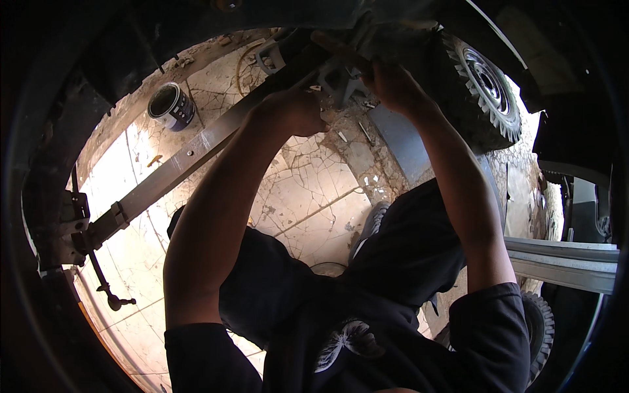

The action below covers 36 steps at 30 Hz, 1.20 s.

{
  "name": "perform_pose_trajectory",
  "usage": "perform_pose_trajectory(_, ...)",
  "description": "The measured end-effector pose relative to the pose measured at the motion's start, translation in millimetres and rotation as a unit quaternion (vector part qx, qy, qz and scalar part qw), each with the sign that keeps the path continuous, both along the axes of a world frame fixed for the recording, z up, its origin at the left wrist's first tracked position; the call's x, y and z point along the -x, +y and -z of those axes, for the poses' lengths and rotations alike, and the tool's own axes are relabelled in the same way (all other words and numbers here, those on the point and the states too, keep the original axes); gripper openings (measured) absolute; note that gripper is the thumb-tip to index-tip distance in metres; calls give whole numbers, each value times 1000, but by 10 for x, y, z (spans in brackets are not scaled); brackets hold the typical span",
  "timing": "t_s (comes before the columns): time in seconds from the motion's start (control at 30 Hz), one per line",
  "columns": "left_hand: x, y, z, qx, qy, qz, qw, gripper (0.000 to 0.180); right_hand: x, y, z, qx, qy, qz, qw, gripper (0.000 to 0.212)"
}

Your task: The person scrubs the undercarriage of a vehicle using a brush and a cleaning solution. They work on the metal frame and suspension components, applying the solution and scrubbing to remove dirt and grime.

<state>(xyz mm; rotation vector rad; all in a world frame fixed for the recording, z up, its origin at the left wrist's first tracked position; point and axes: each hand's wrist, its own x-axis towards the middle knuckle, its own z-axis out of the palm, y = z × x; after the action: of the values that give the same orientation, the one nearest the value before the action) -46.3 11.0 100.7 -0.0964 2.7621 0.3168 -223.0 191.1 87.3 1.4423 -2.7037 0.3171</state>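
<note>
Grey metal beam (190,149) slants past the left hand (295,112), fingers curled in; what they grip, if anything, I can't make out. Right hand (392,82) bent round near one end of a dark bar (337,51); too shadowed to say how firmly it holds. Bar sits near beam's far end. Further left, open-topped can (171,107) on cracked tile floor (308,177). Right: grey panel (401,141), chunky-treaded wheel (486,82).

Room over tiles (308,187), metal beam (171,169) across left
</note>
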Motion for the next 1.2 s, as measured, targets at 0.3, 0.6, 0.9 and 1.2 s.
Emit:
perform_pose_trajectory(0.3, -52, -102, 59, 16, -1, 5, 1000, 59, -399, 164, -298, -36, 33, 126, 991, 33)
perform_pose_trajectory(0.6, 80, -87, 152, 11, -12, -5, 1000, 59, -94, -282, -114, 42, 64, 5, 997, 42)
perform_pose_trajectory(0.9, 106, -109, 41, 3, -5, -23, 1000, 50, -374, 802, 1, 85, -276, 144, 946, 40)
perform_pose_trajectory(1.2, 469, -310, 423, -176, 164, 8, 971, 43, 87, 560, -98, 341, -610, 206, 685, 32)
